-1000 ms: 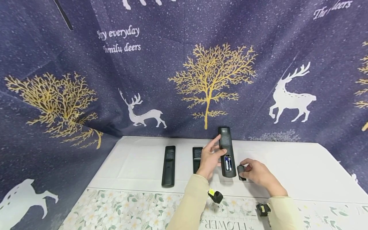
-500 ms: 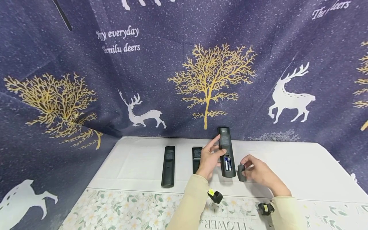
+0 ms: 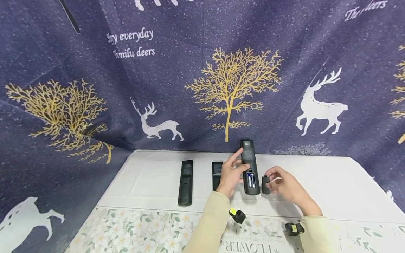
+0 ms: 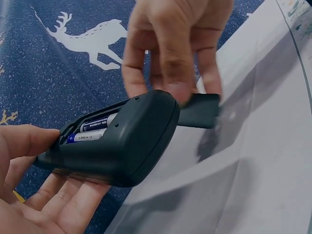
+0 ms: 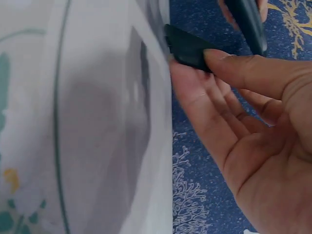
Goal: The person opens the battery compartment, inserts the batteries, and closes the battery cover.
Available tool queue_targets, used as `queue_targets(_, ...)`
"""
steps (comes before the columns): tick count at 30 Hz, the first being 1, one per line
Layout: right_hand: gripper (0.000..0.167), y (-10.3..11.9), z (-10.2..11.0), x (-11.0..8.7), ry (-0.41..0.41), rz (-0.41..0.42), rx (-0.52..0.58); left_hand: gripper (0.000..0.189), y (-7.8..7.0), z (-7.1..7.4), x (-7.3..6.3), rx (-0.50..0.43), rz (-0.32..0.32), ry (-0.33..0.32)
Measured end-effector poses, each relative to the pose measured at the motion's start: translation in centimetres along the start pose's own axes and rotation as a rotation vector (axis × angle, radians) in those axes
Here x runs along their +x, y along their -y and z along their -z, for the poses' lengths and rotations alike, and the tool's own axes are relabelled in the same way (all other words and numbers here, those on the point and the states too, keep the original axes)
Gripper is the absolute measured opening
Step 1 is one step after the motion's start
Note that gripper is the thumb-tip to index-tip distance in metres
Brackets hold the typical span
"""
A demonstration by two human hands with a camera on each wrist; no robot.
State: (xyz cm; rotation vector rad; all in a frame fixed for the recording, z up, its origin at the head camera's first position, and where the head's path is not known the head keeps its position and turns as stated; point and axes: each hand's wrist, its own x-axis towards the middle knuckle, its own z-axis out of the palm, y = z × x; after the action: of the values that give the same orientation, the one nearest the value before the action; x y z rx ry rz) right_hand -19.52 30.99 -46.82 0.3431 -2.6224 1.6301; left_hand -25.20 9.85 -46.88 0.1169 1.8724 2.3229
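My left hand (image 3: 231, 175) grips a black remote control (image 3: 249, 158) by its sides, back face up. Its battery compartment is uncovered, and two blue-and-silver batteries (image 4: 92, 129) lie side by side in it. Just right of the remote, my right hand (image 3: 286, 186) pinches a small dark battery cover (image 3: 265, 185) between thumb and fingers. In the right wrist view the thumb presses on one end of the cover (image 5: 187, 51), with fingers beneath. The left wrist view has the cover partly hidden behind the remote's lower end.
To the left, another black remote (image 3: 185, 182) lies back up on the white table (image 3: 152, 179). A further one (image 3: 216, 172) sits partly behind my left hand. A floral cloth (image 3: 136, 228) covers the near edge, and a dark printed curtain (image 3: 164, 80) hangs behind.
The right hand has lifted slightly and turned, carrying the battery cover a little away from me, level with the remote's compartment. Left hand and remote have stayed in place.
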Motion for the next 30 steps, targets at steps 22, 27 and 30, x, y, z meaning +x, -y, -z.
queue_targets(22, 0.033, 4.1, -1.6, 0.4, -0.001, 0.085, 0.108, 0.061, 0.0, 0.1, 0.0, 0.018, -0.009, 0.017)
queue_targets(27, 0.032, 4.3, -2.0, 0.4, 0.012, 0.105, 0.075, 0.061, -0.1, 0.2, -0.1, 0.013, -0.008, 0.022)
queue_targets(30, 0.032, 4.4, -2.1, 0.4, 0.004, 0.114, 0.044, 0.061, -0.1, 0.2, -0.1, 0.011, -0.010, 0.025)
